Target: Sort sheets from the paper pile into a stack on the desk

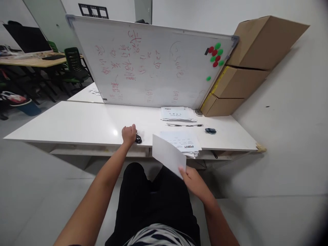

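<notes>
My right hand [192, 180] pinches a blank-sided white sheet of paper [169, 154] by its near right corner, in front of the desk edge. Behind the sheet lies a stack of printed papers [188, 145], partly covered by it and reaching a little over the front edge. My left hand [128, 135] is closed and rests at the desk's front edge. Right beside it is a small black rounded object [138, 138], partly hidden by the hand. Whether the fingers hold it cannot be made out.
A white desk [77, 123] carries a second paper pile [176, 113], a thin dark strip [184, 125] and a small dark item [210, 131]. A whiteboard [153, 68] with red writing leans at the back. Stacked cardboard boxes [241, 82] stand at right.
</notes>
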A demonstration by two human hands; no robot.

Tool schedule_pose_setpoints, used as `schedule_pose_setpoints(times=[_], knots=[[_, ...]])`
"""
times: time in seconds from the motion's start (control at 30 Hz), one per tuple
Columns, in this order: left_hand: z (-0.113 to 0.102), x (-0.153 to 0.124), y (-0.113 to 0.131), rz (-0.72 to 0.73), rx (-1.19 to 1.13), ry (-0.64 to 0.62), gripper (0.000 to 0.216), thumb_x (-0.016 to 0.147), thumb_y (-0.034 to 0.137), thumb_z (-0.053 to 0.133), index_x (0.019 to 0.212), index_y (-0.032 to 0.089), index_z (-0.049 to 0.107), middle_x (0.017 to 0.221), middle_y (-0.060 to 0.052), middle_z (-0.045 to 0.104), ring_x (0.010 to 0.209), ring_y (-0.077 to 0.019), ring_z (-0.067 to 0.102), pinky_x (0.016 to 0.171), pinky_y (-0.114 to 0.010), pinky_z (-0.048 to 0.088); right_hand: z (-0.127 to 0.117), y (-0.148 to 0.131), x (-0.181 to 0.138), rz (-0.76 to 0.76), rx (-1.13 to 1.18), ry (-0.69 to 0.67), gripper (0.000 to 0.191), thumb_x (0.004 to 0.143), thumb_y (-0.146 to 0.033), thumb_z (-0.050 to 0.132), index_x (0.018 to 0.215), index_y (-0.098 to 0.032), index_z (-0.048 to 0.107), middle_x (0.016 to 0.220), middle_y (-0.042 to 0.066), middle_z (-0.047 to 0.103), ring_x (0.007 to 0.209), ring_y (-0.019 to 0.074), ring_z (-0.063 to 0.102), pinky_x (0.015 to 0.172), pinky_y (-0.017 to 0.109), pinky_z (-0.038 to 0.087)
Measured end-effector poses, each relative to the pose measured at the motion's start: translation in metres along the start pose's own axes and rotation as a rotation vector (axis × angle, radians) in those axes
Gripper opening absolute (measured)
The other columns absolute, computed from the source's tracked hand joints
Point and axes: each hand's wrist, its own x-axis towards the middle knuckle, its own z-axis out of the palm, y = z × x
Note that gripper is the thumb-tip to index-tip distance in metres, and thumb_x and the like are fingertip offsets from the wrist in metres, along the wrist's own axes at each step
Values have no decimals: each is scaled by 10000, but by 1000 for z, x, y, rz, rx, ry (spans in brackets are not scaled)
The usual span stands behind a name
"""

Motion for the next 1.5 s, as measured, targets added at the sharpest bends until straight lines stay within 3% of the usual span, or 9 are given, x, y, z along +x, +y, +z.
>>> schedule_pose_setpoints(times=[0.17, 0.27, 0.4, 0.53, 0.93, 1.13, 1.27, 1.4, 1.5], knots=[[0, 0, 0, -71, 80, -45, 661, 958, 432, 122, 581, 223, 623, 717, -72, 698, 818, -222, 634, 846, -359, 406, -16, 26, -9, 34, 80, 597, 449, 861, -517, 500, 1122, -183, 649, 1004, 98, 711, 931, 268, 646, 786, 352, 488], [0, 0, 3, -124, 174, -67, 657, 956, 428, 116, 660, 215, 663, 764, -101, 694, 882, -249, 624, 819, -375, 398, -10, 39, 0, 113, 151, 769, 499, 845, -548, 513, 1108, -146, 648, 1015, 119, 706, 933, 271, 642, 781, 361, 489], [-1, -1, 7, -140, 262, -82, 635, 951, 443, 140, 709, 200, 675, 785, -129, 681, 915, -280, 604, 804, -406, 378, 1, 46, 7, 128, 260, 748, 508, 836, -555, 524, 1107, -143, 646, 1057, 119, 696, 943, 262, 639, 779, 352, 482], [-1, 0, 11, -141, 310, -139, 636, 930, 557, 190, 726, 195, 671, 809, -137, 686, 916, -305, 584, 844, -458, 362, 4, 46, 7, 175, 190, 785, 506, 830, -556, 523, 1074, -133, 659, 1004, 123, 704, 925, 271, 638, 770, 353, 469], [7, -2, 14, -89, 407, -153, 503, 932, 491, 279, 1026, 196, 675, 1211, -148, 619, 1225, -337, 433, 1079, -569, 183, 20, 36, 8, 163, 165, 706, 523, 842, -545, 496, 1110, -126, 658, 1031, 130, 706, 952, 282, 641, 788, 359, 468], [3, 5, 11, -185, 289, -173, 540, 920, 521, 280, 956, 172, 690, 1108, -165, 653, 1111, -354, 511, 934, -503, 375, 24, 33, 7, 151, 192, 677, 541, 842, -542, 493, 1161, -132, 644, 1069, 126, 702, 973, 279, 639, 812, 362, 474], [1, 9, 8, -254, 114, -153, 601, 941, 536, 182, 944, 198, 679, 1063, -132, 668, 1104, -321, 534, 929, -468, 398, 19, 33, 4, 157, 222, 690, 538, 835, -540, 502, 1142, -124, 651, 1065, 128, 704, 959, 275, 641, 803, 359, 480], [-7, -5, -1, -88, -159, -50, 599, 973, 438, 50, 1264, 198, 516, 1312, -97, 549, 1218, -205, 485, 1007, -348, 382, 8, 41, 2, 163, 243, 697, 531, 837, -533, 514, 1156, -127, 638, 1088, 132, 694, 966, 272, 637, 803, 360, 484], [-16, -17, -11, 139, -93, -241, 527, 938, 522, 278, 1309, 205, 476, 1368, -101, 494, 1283, -224, 422, 1053, -350, 345, 2, 53, 4, 167, 280, 693, 536, 830, -536, 528, 1173, -138, 631, 1094, 127, 691, 959, 270, 640, 809, 373, 489]])
